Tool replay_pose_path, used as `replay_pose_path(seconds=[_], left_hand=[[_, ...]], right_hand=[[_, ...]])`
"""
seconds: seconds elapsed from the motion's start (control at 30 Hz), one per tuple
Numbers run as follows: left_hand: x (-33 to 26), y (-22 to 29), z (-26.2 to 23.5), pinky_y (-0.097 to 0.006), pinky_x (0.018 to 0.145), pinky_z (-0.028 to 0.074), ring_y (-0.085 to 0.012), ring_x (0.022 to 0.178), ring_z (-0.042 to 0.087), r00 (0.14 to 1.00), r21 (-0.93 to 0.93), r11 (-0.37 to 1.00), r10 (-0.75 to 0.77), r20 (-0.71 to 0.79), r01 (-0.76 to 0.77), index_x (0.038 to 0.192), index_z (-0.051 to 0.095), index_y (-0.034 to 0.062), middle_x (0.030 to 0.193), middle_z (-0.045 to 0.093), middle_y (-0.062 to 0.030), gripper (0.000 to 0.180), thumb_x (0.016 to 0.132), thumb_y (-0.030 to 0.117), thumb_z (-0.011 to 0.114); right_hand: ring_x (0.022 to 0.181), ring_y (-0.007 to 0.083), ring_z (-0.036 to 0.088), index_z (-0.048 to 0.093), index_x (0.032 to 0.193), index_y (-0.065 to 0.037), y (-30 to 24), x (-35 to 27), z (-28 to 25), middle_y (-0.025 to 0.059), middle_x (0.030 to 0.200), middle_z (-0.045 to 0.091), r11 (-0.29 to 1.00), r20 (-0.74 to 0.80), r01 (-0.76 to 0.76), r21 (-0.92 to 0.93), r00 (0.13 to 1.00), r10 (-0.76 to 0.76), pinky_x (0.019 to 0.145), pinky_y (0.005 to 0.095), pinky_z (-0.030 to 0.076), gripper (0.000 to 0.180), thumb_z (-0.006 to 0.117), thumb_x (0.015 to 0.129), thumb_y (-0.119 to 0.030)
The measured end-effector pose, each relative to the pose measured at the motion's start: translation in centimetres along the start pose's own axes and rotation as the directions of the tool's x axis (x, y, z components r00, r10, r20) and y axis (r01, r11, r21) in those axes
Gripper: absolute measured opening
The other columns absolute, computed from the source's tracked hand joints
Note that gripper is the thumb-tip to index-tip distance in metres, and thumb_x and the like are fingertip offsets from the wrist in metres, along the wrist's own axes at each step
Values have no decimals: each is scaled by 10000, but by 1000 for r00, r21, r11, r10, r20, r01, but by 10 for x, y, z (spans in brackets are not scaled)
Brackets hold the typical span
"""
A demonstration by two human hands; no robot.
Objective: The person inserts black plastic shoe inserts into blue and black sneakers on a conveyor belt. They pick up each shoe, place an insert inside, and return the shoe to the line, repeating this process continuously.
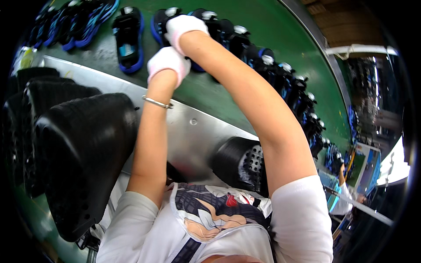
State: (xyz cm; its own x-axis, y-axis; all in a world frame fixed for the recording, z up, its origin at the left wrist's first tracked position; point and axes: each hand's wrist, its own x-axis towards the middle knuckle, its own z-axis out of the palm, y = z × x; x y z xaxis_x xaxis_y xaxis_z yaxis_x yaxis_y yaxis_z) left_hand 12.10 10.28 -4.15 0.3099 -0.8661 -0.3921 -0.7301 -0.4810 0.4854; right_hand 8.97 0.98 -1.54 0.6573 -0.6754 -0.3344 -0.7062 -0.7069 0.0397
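Both of my hands reach forward over a green work surface (pixel 210 98) and wear white gloves with a pinkish tint. My right hand (pixel 184 30) lies over the upper right side of a black sandal with a blue sole (pixel 158 27). Just below and to its left, my left hand (pixel 169 63) is by the lower end of the same sandal. The fingers of both hands are hidden, so their grip does not show. Another black and blue sandal (pixel 128 41) lies a little to the left, toe and heel both in sight.
A row of similar sandals (pixel 287 83) curves away to the right, and several more (pixel 81 22) sit at the far left. Large black rubber-like pieces (pixel 83 149) stand beside my left arm. A metal ledge (pixel 193 131) edges the surface. A co-worker (pixel 346 197) is at far right.
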Motion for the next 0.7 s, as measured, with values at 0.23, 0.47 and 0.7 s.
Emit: replay_pose_path(seconds=[0.23,0.47,0.7], left_hand=[[22,-41,20,-429,850,519,-361,1033,634,996,28,998,54,-71,-52,1038,703,73,1076,673,-200,391,880,388,533],[15,-20,11,-429,861,513,-370,1031,632,1000,144,990,-5,18,2,1059,687,51,1092,669,-195,389,895,370,535],[-11,-34,17,-425,907,489,-347,1084,590,940,146,988,87,-331,-40,1148,661,108,1196,608,-133,424,862,414,600]], right_hand=[[1021,258,681,689,1121,-77,-32,-21,-34,102,1122,701,996,23,74,-51,997,-72,809,388,549,345,687,783,-145],[997,251,686,703,1094,-101,-12,-17,-23,86,1102,707,998,31,51,-29,998,-50,780,394,547,315,685,786,-163],[907,324,669,710,984,-97,43,-112,-29,130,992,698,985,-186,124,116,977,-101,755,442,551,322,468,914,-297]])
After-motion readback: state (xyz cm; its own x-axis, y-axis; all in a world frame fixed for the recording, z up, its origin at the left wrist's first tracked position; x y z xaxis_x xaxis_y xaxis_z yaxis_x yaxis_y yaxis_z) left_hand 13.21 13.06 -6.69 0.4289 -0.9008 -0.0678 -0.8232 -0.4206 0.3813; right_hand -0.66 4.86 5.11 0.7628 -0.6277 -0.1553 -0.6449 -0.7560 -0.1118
